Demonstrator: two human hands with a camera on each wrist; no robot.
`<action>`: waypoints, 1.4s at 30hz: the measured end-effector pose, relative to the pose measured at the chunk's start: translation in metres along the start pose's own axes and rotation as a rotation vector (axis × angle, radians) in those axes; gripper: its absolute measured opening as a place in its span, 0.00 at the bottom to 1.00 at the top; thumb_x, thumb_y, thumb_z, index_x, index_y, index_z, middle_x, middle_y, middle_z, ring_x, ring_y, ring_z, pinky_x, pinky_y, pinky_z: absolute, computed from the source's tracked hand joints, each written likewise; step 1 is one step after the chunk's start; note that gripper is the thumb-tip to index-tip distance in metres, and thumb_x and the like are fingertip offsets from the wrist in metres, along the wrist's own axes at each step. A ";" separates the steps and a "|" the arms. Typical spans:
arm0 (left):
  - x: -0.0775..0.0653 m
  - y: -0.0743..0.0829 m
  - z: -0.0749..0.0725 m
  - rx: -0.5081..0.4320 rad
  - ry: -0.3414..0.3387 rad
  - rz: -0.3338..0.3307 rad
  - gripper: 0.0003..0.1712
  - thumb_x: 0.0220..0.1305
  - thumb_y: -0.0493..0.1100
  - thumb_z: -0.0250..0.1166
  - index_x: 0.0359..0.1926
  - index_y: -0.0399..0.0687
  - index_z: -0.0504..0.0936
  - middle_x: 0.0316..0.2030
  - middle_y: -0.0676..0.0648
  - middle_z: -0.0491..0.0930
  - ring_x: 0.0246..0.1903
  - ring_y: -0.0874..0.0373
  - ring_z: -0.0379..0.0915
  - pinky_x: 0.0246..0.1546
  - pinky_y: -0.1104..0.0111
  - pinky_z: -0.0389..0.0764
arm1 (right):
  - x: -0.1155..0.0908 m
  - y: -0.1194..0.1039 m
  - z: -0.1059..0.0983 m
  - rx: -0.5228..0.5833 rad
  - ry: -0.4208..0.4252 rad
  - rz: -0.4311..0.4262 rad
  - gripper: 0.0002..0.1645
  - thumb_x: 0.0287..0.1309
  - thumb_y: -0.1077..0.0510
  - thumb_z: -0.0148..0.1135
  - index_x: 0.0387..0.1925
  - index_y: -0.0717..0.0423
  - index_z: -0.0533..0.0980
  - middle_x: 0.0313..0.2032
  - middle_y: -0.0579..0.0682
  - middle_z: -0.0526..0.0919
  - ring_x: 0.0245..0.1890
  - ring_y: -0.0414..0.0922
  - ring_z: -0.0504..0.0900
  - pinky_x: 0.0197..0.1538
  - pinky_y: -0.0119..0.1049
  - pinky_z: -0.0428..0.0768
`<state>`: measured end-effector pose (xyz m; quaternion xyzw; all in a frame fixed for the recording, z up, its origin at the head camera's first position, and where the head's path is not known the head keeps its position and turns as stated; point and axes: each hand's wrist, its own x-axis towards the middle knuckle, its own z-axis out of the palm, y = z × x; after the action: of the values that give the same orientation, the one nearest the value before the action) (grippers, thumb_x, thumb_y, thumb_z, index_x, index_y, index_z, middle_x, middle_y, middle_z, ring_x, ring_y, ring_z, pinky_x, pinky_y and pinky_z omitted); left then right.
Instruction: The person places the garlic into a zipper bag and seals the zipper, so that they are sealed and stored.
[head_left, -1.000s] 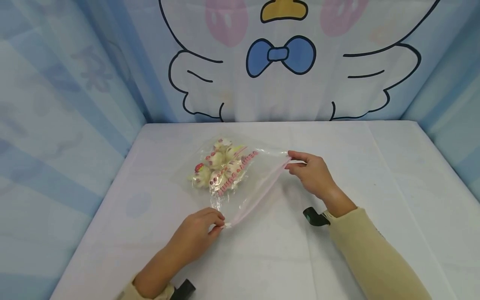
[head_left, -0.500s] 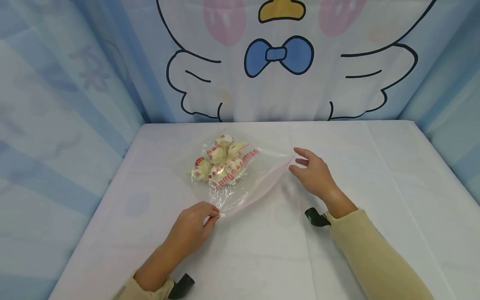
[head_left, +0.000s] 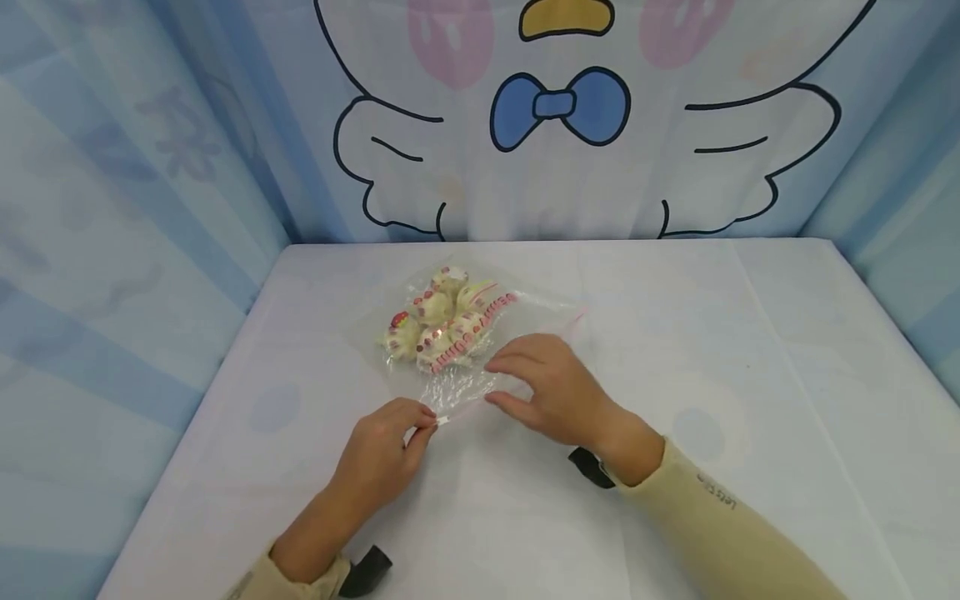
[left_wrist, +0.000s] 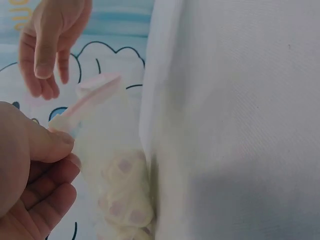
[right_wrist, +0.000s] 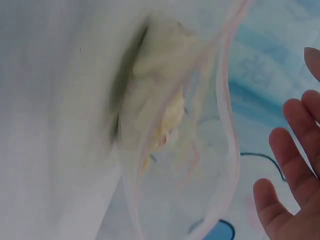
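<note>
A clear slider zip bag [head_left: 525,321] with pink edging and pink lettering lies on the table. Several small cream-yellow figures [head_left: 433,308] with red and pink details are bunched inside it. My left hand [head_left: 386,450] pinches the near corner of the bag's mouth, at the white slider [head_left: 442,420]. In the right wrist view the pink-edged mouth [right_wrist: 227,105] gapes, with the figures deeper inside. My right hand [head_left: 558,392] is over the bag's near right part, thumb and fingers spread and holding nothing. Its fingers [right_wrist: 295,155] are apart from the mouth in the right wrist view.
The bag lies on a table with a white cloth [head_left: 750,350]. A cartoon-printed curtain [head_left: 570,183] hangs behind the table, and a blue curtain [head_left: 150,275] hangs along the left. Black wrist camera mounts [head_left: 365,572] stick out by both sleeves.
My right hand has let go of the far corner of the bag and moved left and nearer. My left hand has shifted slightly left and away with the slider corner.
</note>
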<state>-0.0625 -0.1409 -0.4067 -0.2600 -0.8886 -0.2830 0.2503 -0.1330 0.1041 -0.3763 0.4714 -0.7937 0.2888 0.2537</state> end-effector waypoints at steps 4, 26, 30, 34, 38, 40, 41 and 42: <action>0.002 0.000 -0.001 -0.001 0.024 0.027 0.13 0.44 0.24 0.76 0.30 0.38 0.83 0.30 0.47 0.83 0.30 0.57 0.80 0.27 0.67 0.81 | 0.001 -0.012 0.021 0.036 -0.051 -0.065 0.20 0.44 0.57 0.81 0.41 0.57 0.85 0.40 0.49 0.85 0.45 0.47 0.81 0.52 0.48 0.76; 0.007 0.003 0.001 -0.003 0.089 0.068 0.12 0.43 0.25 0.77 0.30 0.38 0.84 0.30 0.47 0.83 0.33 0.55 0.82 0.33 0.64 0.83 | 0.011 -0.018 0.041 -0.061 -0.117 -0.117 0.08 0.51 0.60 0.76 0.34 0.51 0.85 0.34 0.44 0.85 0.41 0.43 0.81 0.58 0.52 0.75; 0.008 0.003 0.000 0.000 0.087 0.066 0.13 0.43 0.25 0.78 0.30 0.37 0.84 0.30 0.47 0.83 0.33 0.55 0.82 0.33 0.64 0.83 | 0.008 -0.012 0.039 -0.067 -0.100 -0.147 0.08 0.50 0.61 0.77 0.34 0.53 0.85 0.36 0.45 0.86 0.46 0.45 0.82 0.57 0.51 0.77; 0.007 0.005 -0.001 0.011 0.077 0.046 0.13 0.42 0.25 0.78 0.30 0.36 0.84 0.30 0.47 0.83 0.32 0.55 0.82 0.32 0.65 0.83 | 0.004 -0.004 0.037 -0.086 -0.092 -0.151 0.09 0.48 0.62 0.77 0.33 0.53 0.84 0.36 0.45 0.87 0.49 0.46 0.83 0.56 0.53 0.77; 0.005 0.006 -0.003 0.023 0.064 0.022 0.13 0.42 0.25 0.78 0.30 0.37 0.84 0.30 0.47 0.83 0.32 0.56 0.82 0.32 0.65 0.83 | -0.001 0.005 0.032 -0.074 -0.088 -0.141 0.10 0.47 0.63 0.77 0.33 0.55 0.84 0.36 0.47 0.86 0.48 0.47 0.83 0.55 0.52 0.78; 0.005 0.006 -0.003 0.030 0.059 0.010 0.13 0.43 0.25 0.78 0.30 0.38 0.84 0.30 0.48 0.83 0.32 0.56 0.82 0.32 0.65 0.83 | -0.003 0.009 0.029 -0.072 -0.086 -0.128 0.10 0.47 0.64 0.77 0.32 0.56 0.83 0.37 0.48 0.86 0.49 0.47 0.83 0.55 0.51 0.78; 0.005 0.007 -0.003 0.032 0.057 0.006 0.13 0.43 0.25 0.78 0.30 0.38 0.84 0.31 0.48 0.83 0.32 0.56 0.82 0.32 0.65 0.83 | -0.004 0.012 0.028 -0.071 -0.088 -0.118 0.10 0.47 0.64 0.77 0.32 0.56 0.83 0.37 0.48 0.86 0.49 0.47 0.83 0.55 0.51 0.78; 0.004 0.007 -0.004 0.032 0.055 0.004 0.13 0.43 0.25 0.78 0.30 0.38 0.84 0.31 0.48 0.83 0.32 0.56 0.82 0.31 0.65 0.83 | -0.005 0.015 0.026 -0.080 -0.092 -0.110 0.10 0.47 0.64 0.77 0.32 0.56 0.83 0.37 0.48 0.86 0.49 0.48 0.83 0.56 0.51 0.78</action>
<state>-0.0607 -0.1372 -0.3989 -0.2499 -0.8852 -0.2752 0.2795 -0.1472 0.0948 -0.4011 0.5166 -0.7883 0.2204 0.2512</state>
